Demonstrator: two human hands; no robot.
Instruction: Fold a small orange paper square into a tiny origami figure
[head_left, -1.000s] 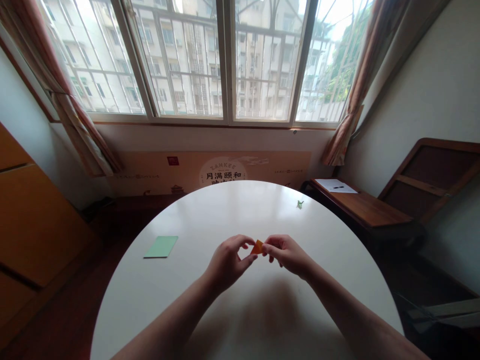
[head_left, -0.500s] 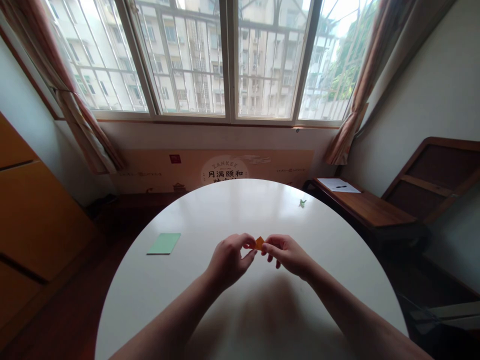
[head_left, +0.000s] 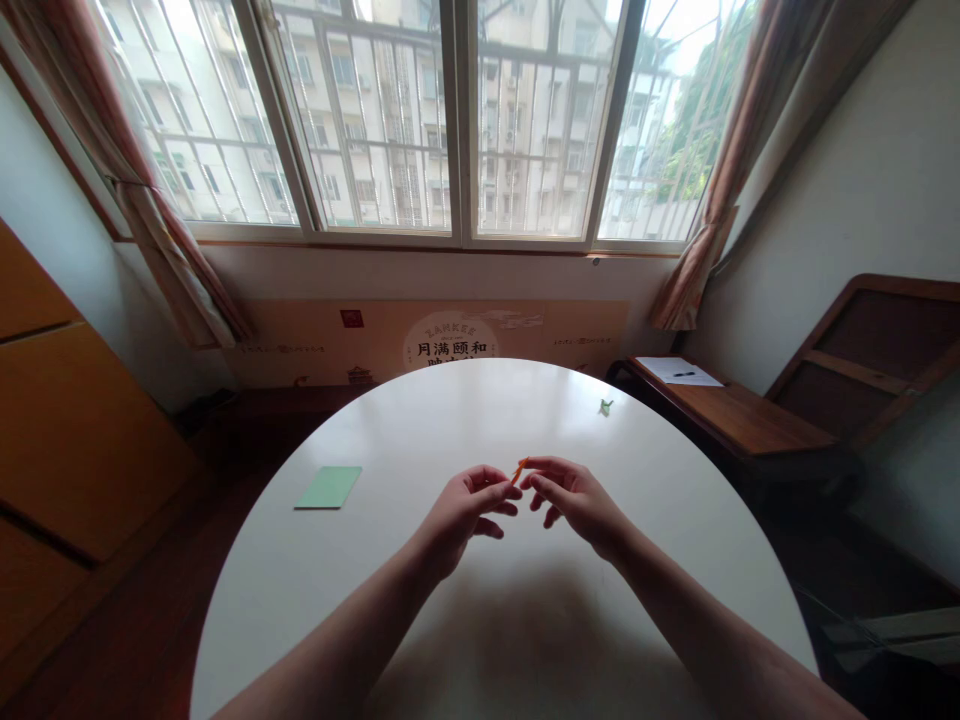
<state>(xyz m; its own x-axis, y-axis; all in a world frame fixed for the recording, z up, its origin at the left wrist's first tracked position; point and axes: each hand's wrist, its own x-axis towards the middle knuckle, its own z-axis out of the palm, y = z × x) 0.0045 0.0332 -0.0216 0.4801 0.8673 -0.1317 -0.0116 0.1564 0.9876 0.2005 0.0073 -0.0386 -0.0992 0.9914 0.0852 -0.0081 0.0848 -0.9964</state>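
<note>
Orange paper (head_left: pixel 519 471), pinched by the left hand (head_left: pixel 461 512) above the table (head_left: pixel 420 420), its top at the loosely open right hand's (head_left: pixel 576 495) forefinger, looks light and easily creased, best held by its edges.

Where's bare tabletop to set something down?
Bare: the white table between the green paper and left hand; also between the right hand and the small green folded piece, and out to the right rim. Crowded: the middle, where both hands are at the orange paper.
</note>
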